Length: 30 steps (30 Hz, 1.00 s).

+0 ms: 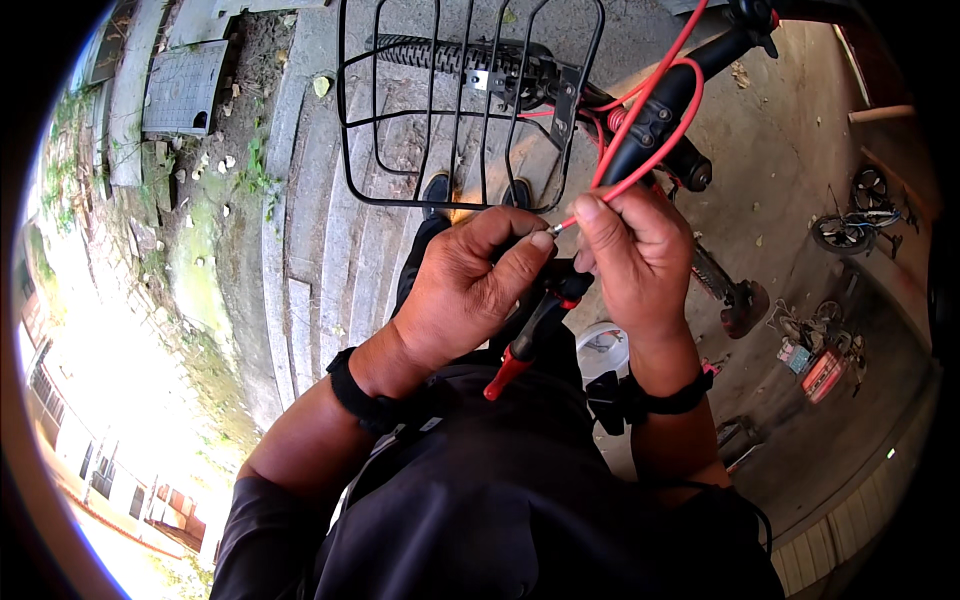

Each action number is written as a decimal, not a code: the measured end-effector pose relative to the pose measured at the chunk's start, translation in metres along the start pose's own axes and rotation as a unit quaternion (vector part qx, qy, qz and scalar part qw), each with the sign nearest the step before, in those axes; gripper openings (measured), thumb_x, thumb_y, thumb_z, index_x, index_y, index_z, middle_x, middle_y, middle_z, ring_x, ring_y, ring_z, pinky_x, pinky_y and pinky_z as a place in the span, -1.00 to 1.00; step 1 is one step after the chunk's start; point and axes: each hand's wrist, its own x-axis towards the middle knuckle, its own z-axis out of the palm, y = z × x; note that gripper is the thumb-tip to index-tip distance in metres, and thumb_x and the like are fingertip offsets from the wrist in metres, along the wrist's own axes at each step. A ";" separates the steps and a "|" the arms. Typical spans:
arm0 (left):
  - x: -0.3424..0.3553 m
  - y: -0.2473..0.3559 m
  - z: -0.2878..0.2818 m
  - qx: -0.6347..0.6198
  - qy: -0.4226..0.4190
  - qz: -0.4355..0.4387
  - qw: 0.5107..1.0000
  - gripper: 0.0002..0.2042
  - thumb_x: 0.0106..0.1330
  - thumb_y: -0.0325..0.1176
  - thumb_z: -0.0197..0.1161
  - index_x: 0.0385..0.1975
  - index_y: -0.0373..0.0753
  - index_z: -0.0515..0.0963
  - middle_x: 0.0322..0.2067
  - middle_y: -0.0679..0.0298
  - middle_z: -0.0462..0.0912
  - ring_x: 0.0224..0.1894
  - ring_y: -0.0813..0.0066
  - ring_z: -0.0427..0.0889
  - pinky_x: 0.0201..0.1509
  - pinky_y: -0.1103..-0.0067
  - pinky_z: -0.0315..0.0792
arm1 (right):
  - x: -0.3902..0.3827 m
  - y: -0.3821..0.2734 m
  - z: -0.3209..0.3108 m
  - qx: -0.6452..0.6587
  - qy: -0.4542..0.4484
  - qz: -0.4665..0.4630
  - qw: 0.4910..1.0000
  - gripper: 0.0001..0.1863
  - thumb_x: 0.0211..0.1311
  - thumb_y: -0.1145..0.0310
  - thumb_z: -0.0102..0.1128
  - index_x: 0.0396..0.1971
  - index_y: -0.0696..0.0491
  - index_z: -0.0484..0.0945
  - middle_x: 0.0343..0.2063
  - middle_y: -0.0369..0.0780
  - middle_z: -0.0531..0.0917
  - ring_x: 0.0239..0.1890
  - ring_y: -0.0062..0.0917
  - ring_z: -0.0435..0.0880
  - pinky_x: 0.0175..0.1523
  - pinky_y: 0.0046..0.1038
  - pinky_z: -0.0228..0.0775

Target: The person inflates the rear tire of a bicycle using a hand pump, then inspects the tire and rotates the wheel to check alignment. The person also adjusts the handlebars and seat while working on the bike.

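My right hand (645, 260) pinches a red cable housing (630, 183) near its silver-tipped end. My left hand (485, 280) is closed, thumb and forefinger at that small metal tip (557, 230); anything finer between them is hidden. The red housing loops up along a black bicycle handlebar (665, 105). Just below my hands is a handlebar end with a black and red grip (515, 362). A black wire basket (370, 120) sits at the front of the bicycle, above the knobbly tyre (420, 55).
My shoes (436, 185) show beyond my hands. A white bucket (612, 335) stands below the bicycle. Other bicycles (845, 232) and a red cart-like vehicle (822, 375) are on the right. Weathered boards (190, 90), rubble and weeds lie to the left.
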 end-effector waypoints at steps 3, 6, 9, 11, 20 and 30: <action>-0.001 -0.003 0.013 -0.061 0.065 0.091 0.992 -0.72 0.42 -0.46 0.31 0.04 -0.36 0.45 -0.29 0.28 0.66 -0.26 0.63 0.59 -0.16 0.62 0.52 | 0.001 -0.007 0.002 -0.002 0.011 0.022 1.000 -0.85 0.41 0.44 0.26 -0.35 0.20 0.65 -0.62 -0.32 0.57 -0.68 -0.69 0.51 -0.57 -0.58 0.26; -0.001 0.000 0.010 -0.110 0.051 0.055 0.991 -0.69 0.44 -0.47 0.28 0.08 -0.36 0.39 -0.27 0.26 0.66 -0.21 0.63 0.59 -0.13 0.62 0.52 | -0.002 -0.005 -0.001 -0.011 -0.006 0.032 0.999 -0.82 0.48 0.39 0.20 -0.30 0.20 0.62 -0.56 -0.38 0.53 -0.62 -0.78 0.47 -0.52 -0.67 0.28; -0.003 0.003 0.005 -0.113 0.057 0.019 0.992 -0.71 0.44 -0.49 0.27 0.04 -0.36 0.37 -0.25 0.24 0.64 -0.21 0.64 0.58 -0.14 0.64 0.51 | -0.002 -0.007 -0.002 -0.022 -0.011 0.029 0.999 -0.81 0.48 0.39 0.20 -0.30 0.19 0.62 -0.55 -0.37 0.54 -0.62 -0.78 0.47 -0.51 -0.67 0.29; -0.005 0.007 0.011 -0.117 0.055 0.056 0.990 -0.75 0.44 -0.51 0.25 0.01 -0.35 0.39 -0.28 0.27 0.61 -0.24 0.65 0.56 -0.16 0.65 0.50 | 0.000 -0.008 0.000 -0.017 -0.007 0.021 1.000 -0.81 0.49 0.38 0.20 -0.31 0.19 0.62 -0.56 -0.38 0.53 -0.62 -0.78 0.48 -0.52 -0.67 0.29; -0.002 0.007 0.012 -0.104 0.081 0.023 0.991 -0.76 0.38 -0.50 0.33 -0.08 -0.34 0.41 -0.32 0.33 0.54 -0.27 0.66 0.48 -0.18 0.65 0.45 | 0.001 -0.005 -0.001 -0.013 -0.002 0.015 1.000 -0.84 0.41 0.42 0.25 -0.34 0.19 0.66 -0.62 -0.31 0.58 -0.69 -0.67 0.53 -0.56 -0.57 0.28; 0.001 0.002 0.014 -0.081 0.078 0.068 0.991 -0.65 0.28 -0.46 0.43 -0.09 -0.33 0.38 -0.28 0.28 0.53 -0.26 0.65 0.48 -0.15 0.63 0.46 | 0.001 -0.007 -0.001 -0.008 0.000 0.025 1.000 -0.85 0.41 0.43 0.25 -0.33 0.20 0.67 -0.62 -0.31 0.59 -0.69 -0.68 0.53 -0.57 -0.57 0.28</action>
